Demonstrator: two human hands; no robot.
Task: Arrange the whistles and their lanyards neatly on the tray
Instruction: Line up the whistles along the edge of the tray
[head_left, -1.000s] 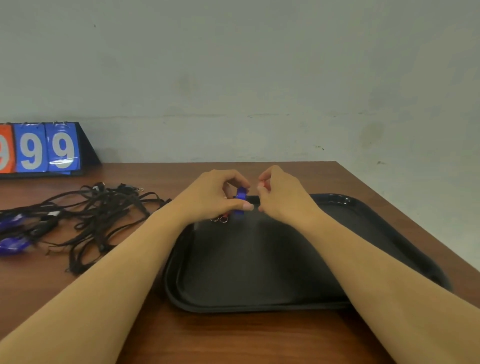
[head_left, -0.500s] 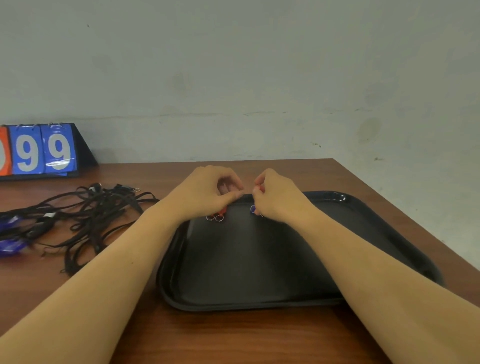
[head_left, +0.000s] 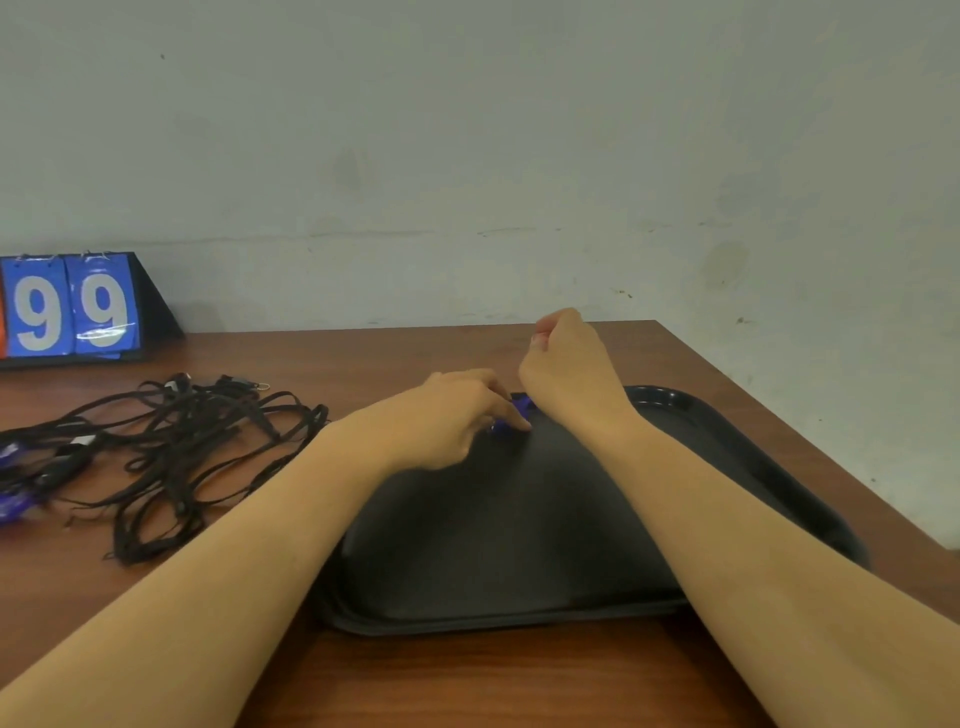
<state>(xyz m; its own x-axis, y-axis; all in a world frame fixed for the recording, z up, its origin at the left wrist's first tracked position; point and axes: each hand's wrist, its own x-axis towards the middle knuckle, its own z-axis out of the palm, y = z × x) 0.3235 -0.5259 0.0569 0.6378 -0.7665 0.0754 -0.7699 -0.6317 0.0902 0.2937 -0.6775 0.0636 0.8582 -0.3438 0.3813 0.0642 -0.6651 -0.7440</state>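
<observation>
A black tray (head_left: 524, 525) lies on the wooden table in front of me. At its far edge a small blue whistle (head_left: 521, 403) lies on the tray, mostly hidden by my hands. My left hand (head_left: 452, 418) reaches over the tray's far left part, its thumb and fingers pinching the whistle. Just right of it, my right hand (head_left: 569, 366) is lifted above the tray's far rim with its fingers curled; nothing shows between them. A tangle of black lanyards (head_left: 182, 441) lies on the table left of the tray, with more blue whistles (head_left: 15, 505) at its left end.
A flip scoreboard (head_left: 72, 306) showing blue 9s stands at the back left against the wall. The table's right edge (head_left: 779, 431) runs close beside the tray. Bare wood lies between the tray and me.
My right hand has risen and moved back from the tray's far edge. The left hand has lowered onto the tray, holding the blue whistle down there.
</observation>
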